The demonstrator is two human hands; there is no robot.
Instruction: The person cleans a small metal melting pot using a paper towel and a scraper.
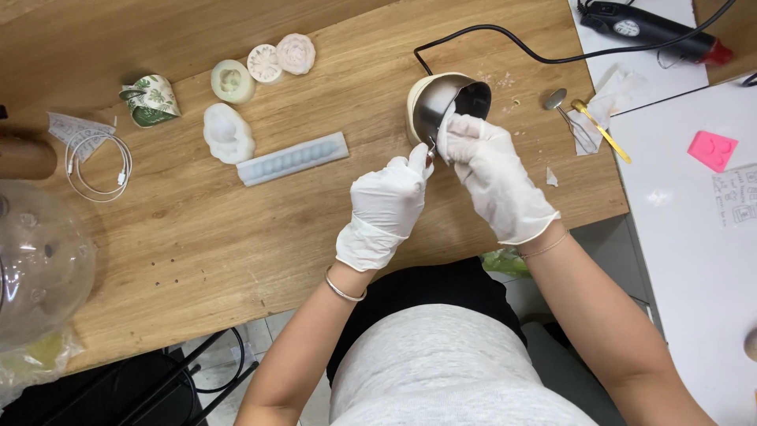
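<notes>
Pinching the small steel pot (445,102) by its rim, left hand (386,207) steadies; right hand (493,170) presses white tissue (448,132) inside; long pale silicone mould (292,158) lies left.

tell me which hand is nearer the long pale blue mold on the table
Left. The left hand is just right of the long pale blue mold; the right hand is farther right, wiping inside the metal pot.
</notes>
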